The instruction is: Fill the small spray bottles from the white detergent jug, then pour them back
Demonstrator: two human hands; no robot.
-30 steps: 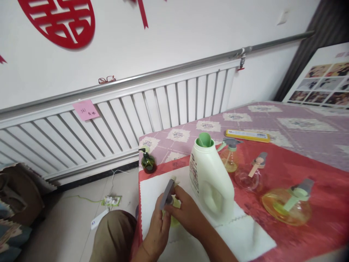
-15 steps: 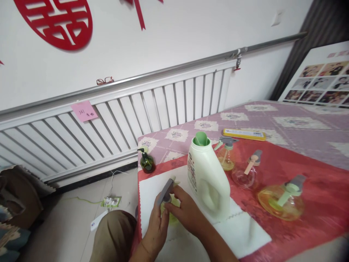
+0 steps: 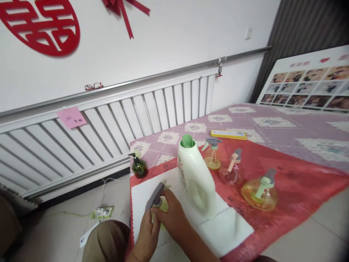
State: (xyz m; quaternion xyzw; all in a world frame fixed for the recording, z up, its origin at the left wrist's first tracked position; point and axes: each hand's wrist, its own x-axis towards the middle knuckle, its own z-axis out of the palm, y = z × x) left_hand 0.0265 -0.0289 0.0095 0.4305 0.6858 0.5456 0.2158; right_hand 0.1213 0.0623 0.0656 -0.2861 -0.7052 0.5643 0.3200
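Both hands are on one spray bottle (image 3: 156, 195) with a grey sprayer head and yellowish liquid, over a white cloth (image 3: 231, 238). My left hand (image 3: 148, 231) is wrapped round its near left side. My right hand (image 3: 172, 214) has thumb and fingers closed about the neck just below the head. Most of the bottle's body is hidden behind the hands. To the right of them stands a large pale-green jug (image 3: 199, 182), uncapped, with a green inner spout (image 3: 187, 141). A dark green pump bottle (image 3: 139, 167) stands at the table's left edge.
Right of the jug, on red cloth (image 3: 294, 189), are three spray bottles: one grey-headed (image 3: 212, 160), one with a peach trigger (image 3: 231, 173), one with yellow liquid (image 3: 261, 196). A yellow case (image 3: 228, 135) lies behind. A white radiator (image 3: 152, 109) runs along the wall.
The camera has turned to the right, so everything sits further left in view. Both hands stay on the spray bottle, with little visible change in their grip.
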